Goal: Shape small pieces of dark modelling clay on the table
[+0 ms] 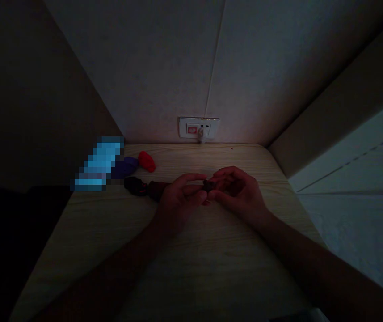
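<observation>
Over the middle of the wooden tabletop [191, 250], my left hand [181, 197] and my right hand [243, 192] meet at the fingertips. Both pinch a small dark brown lump [208, 185] that looks like modelling clay; its exact shape is lost in the dim light. A black lump [136, 186] lies left of my left hand, and a brown lump [156, 190] beside it is partly covered by that hand. Further back are a bright red lump [147, 161] and a purple lump [126, 166], all apart from my right hand.
A pixelated, glowing screen-like shape [100, 163] stands at the table's left back edge. A wall socket [199, 128] with a plug [202, 134] in it sits just above the back edge. A pale cabinet-like panel [355, 147] borders the right side.
</observation>
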`<action>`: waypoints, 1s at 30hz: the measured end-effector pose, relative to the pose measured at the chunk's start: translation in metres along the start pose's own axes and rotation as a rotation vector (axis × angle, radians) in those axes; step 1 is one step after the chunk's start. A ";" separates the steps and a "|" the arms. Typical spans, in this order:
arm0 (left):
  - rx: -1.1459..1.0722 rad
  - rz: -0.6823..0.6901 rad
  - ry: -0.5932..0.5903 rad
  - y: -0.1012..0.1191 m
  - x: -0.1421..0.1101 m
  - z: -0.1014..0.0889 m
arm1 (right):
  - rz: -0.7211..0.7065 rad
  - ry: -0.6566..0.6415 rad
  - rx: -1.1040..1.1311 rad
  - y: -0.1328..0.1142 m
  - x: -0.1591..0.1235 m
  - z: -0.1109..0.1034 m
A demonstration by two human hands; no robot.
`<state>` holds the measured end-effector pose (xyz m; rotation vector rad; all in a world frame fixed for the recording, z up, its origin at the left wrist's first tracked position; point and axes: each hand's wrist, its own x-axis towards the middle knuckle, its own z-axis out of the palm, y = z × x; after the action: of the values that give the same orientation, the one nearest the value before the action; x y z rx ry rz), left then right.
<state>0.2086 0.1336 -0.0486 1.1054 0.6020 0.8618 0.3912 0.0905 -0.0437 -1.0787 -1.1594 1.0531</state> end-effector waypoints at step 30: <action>-0.056 -0.016 0.006 0.003 -0.001 0.003 | -0.092 -0.051 -0.261 -0.001 -0.004 -0.003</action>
<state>0.2094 0.1320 -0.0448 1.0468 0.5879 0.8631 0.3935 0.0862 -0.0435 -1.1929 -1.4029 0.8785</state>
